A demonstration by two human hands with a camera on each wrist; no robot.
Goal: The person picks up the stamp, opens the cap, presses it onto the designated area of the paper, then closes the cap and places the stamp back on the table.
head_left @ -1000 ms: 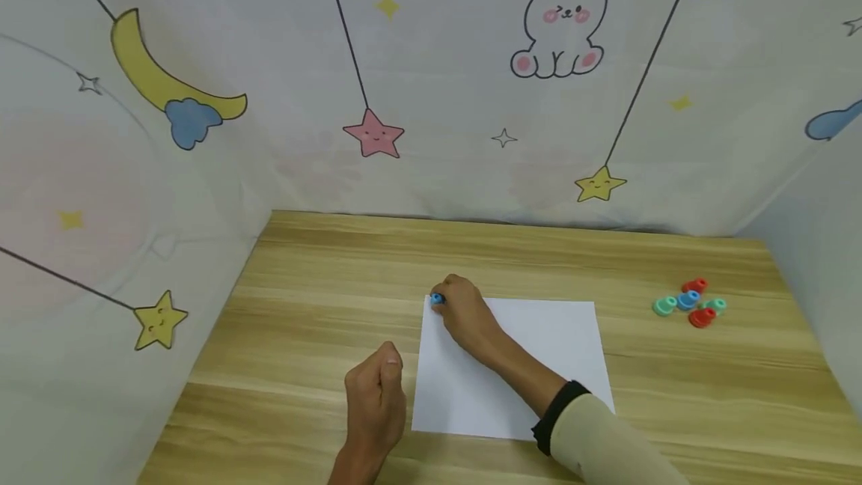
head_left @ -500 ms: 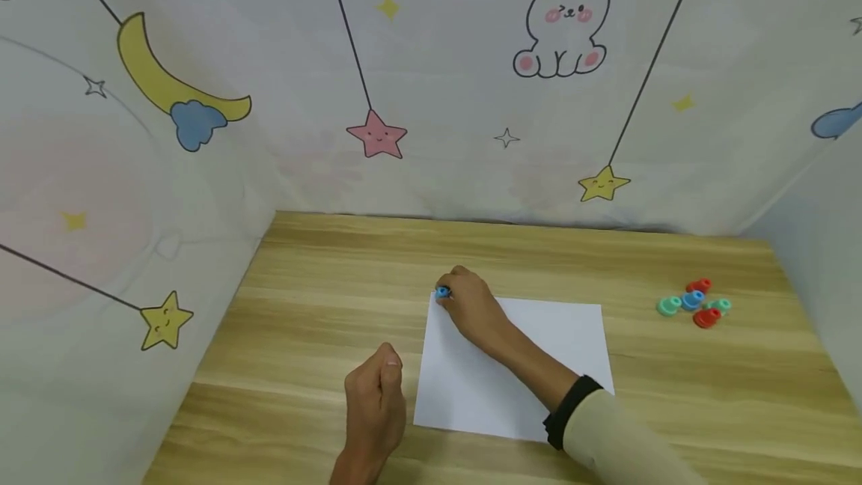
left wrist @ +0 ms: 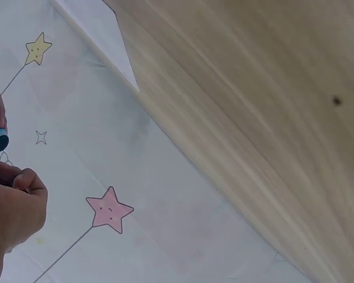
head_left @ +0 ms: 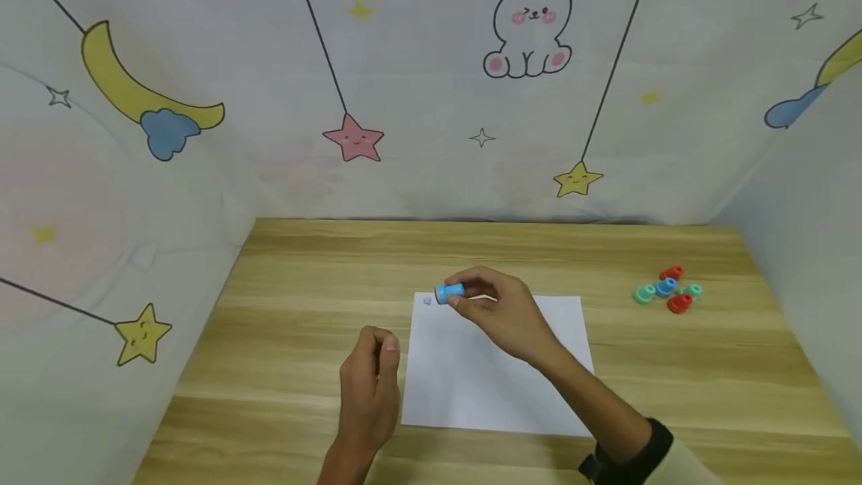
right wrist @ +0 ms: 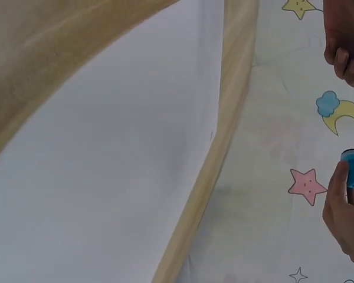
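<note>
One blue stamp (head_left: 449, 293) sits pinched between fingers (head_left: 477, 274) of the right hand (head_left: 508, 313).

In the upper part of the head view we have a pale backdrop (head_left: 417, 193) printed with cartoons. We see a yellow moon (head_left: 117, 84) at upper left, its lower part overlapped by a blue cloud (head_left: 167, 135), then a pink star (head_left: 353, 139) left of centre and a white rabbit (head_left: 533, 21) at upper right. Below, we find a wooden table (head_left: 310, 275) with streaky grain.
</note>
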